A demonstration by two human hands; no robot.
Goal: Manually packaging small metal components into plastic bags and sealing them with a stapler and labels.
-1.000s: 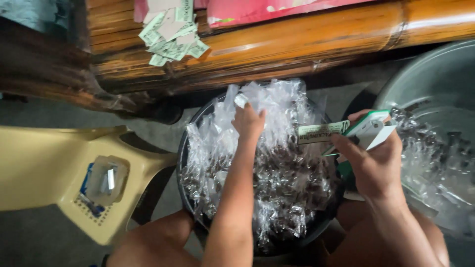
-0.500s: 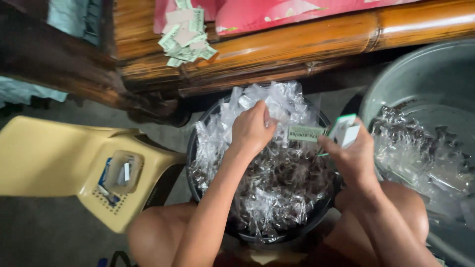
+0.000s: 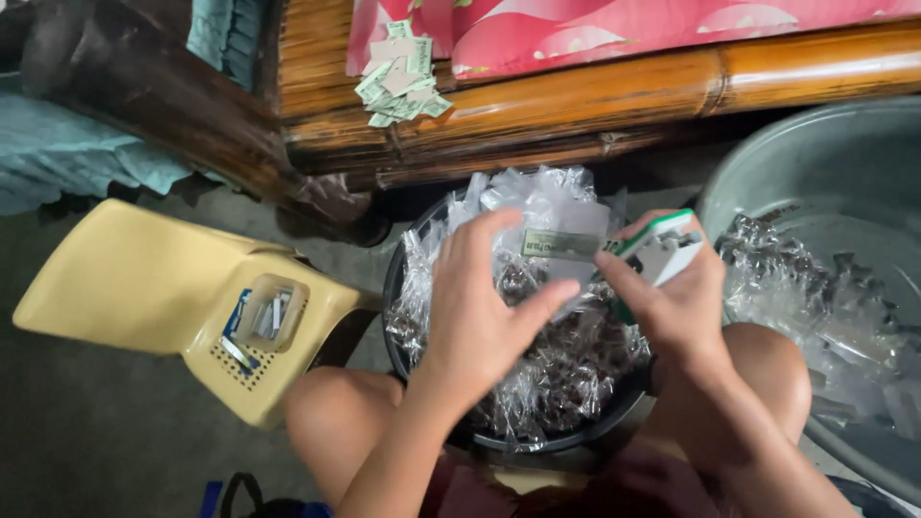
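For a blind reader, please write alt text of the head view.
Two bare hands, left hand and right hand, hold a small clear packet and a green-white stapler above a dark basin of packets. A yellow plastic chair stands left.

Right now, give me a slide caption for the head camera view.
Seated person's left hand and right hand hold a paper label and green-white stapler over a black bucket of clear packets.

Two bare hands are in view, the left hand (image 3: 480, 317) and the right hand (image 3: 672, 302), with one green-and-white stapler (image 3: 662, 249) and one paper label (image 3: 561, 245) between them. There are two tubs, one black bucket (image 3: 395, 288) and one grey basin (image 3: 815, 163), each holding clear plastic packets too many to count. One yellow plastic chair (image 3: 144, 283) stands alongside, and one loose pile of paper labels (image 3: 398, 82) lies on one bamboo bench (image 3: 595, 96).
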